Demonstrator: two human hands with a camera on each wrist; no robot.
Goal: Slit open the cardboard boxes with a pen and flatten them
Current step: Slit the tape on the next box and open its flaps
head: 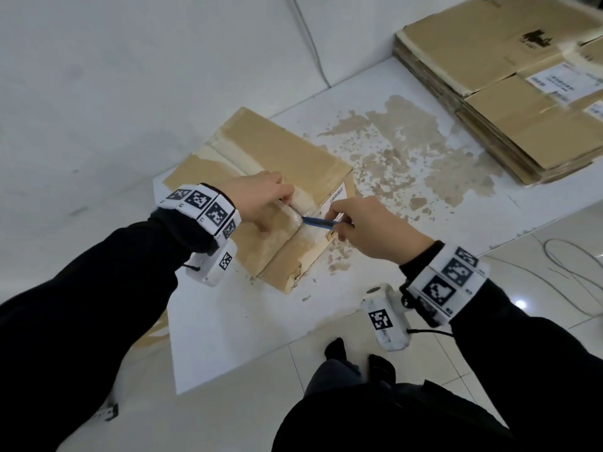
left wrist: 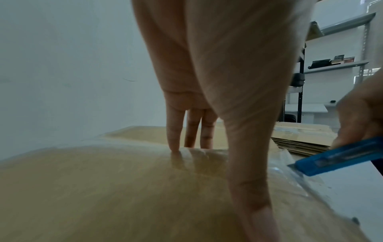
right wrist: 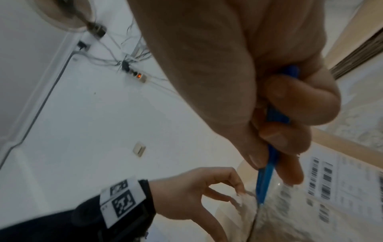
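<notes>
On the counter [head: 408,102]: box [head: 287,158] seam work.
Left hand [head: 261,203] fingertips press the flap, grip apart; right hand [head: 375,230] grip clamped on the blue pen [head: 318,221].

Power strip [right wrist: 140,77] w/ cables on floor; metal shelving [left wrist: 339,65] in bkgd; white table [head: 228,337] stained.

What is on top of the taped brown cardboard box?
The left hand presses on the taped brown cardboard box, and the blue pen touches its tape seam. Its contents are hidden.
</notes>
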